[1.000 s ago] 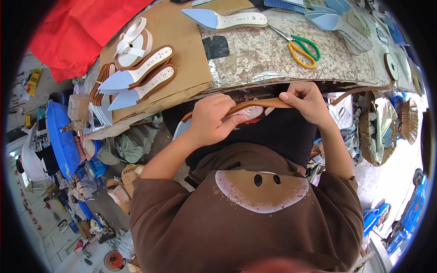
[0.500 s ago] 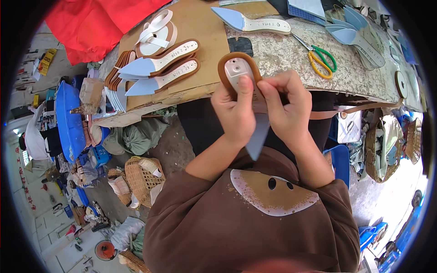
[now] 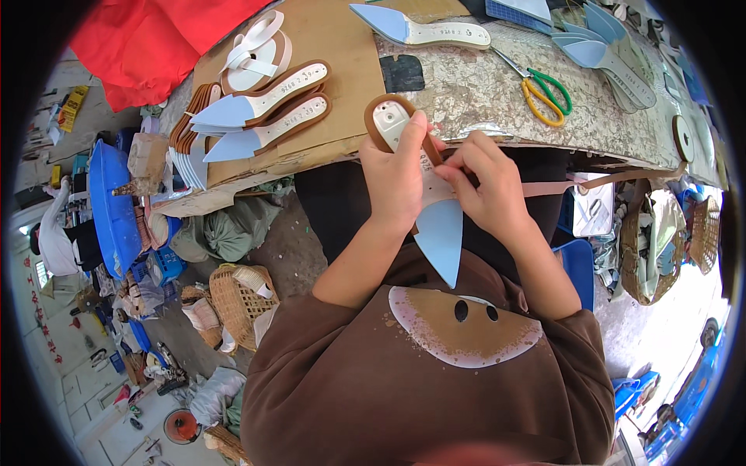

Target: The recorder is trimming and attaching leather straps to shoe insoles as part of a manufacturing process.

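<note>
A shoe insole (image 3: 440, 233) with a pale blue pointed toe hangs toe-down over my lap, a brown strip edging its heel. My left hand (image 3: 395, 182) is closed round its middle, the thumb lying on the upper face. On the other side, my right hand (image 3: 491, 186) pinches the brown edging against the insole's side; fingertips hide the exact contact. From there a pinkish-brown strip (image 3: 544, 188) stretches off to the right, toward the table edge. Brown-edged insoles (image 3: 289, 124) lie stacked at the left of the table. A single insole (image 3: 447, 34) without visible brown edging lies at the back.
Scissors (image 3: 548, 97) with green and yellow handles lie behind my right hand. More blue-toed insoles (image 3: 614, 66) are bunched at the far right. A roll of white tape (image 3: 255, 62) and red cloth (image 3: 159, 43) occupy the far left. Wicker baskets (image 3: 242, 299) stand on the floor.
The insole has turned, so its blue toe now faces up more fully. My right hand has moved slightly down along the insole's edge, toward the toe.
</note>
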`<state>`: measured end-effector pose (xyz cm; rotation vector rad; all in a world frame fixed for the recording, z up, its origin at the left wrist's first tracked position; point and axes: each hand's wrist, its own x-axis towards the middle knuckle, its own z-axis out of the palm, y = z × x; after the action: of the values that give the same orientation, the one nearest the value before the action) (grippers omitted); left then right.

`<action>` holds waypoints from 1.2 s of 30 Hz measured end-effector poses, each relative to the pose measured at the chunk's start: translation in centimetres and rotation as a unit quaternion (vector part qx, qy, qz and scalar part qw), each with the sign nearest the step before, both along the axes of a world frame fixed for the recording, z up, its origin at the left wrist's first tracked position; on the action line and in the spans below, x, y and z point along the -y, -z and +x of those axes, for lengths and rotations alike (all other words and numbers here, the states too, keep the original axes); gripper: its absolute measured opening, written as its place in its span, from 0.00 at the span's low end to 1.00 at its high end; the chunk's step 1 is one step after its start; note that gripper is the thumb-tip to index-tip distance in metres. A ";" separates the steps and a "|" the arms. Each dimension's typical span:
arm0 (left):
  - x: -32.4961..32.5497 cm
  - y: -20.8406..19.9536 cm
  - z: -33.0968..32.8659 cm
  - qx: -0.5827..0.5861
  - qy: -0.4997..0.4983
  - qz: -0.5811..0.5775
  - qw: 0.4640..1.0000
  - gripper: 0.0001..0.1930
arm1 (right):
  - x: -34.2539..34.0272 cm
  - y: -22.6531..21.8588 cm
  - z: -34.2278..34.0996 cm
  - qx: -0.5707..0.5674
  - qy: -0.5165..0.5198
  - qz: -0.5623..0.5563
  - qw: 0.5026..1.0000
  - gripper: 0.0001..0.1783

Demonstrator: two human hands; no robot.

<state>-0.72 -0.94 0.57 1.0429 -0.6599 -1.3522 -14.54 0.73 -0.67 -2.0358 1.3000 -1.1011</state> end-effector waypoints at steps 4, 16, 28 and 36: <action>-0.2 0.3 -0.6 0.007 -0.033 -0.019 0.999 0.07 | -1.2 1.8 -0.5 -0.011 0.015 0.043 0.999 0.10; -1.1 2.8 2.2 0.212 0.114 -0.346 0.907 0.06 | -0.1 0.8 -3.9 0.322 -0.115 0.288 0.894 0.11; -0.4 2.2 1.2 0.404 0.092 -0.450 0.791 0.13 | -0.3 0.1 -2.5 0.089 -0.004 0.150 0.985 0.06; 2.1 2.6 4.1 0.198 0.360 -0.298 0.862 0.13 | -0.4 1.9 -3.6 0.163 -0.050 0.219 0.961 0.11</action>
<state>3.35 -3.04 -2.04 0.5595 -1.7873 -1.3946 -18.15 1.17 -2.61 -1.5045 1.1362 -0.9513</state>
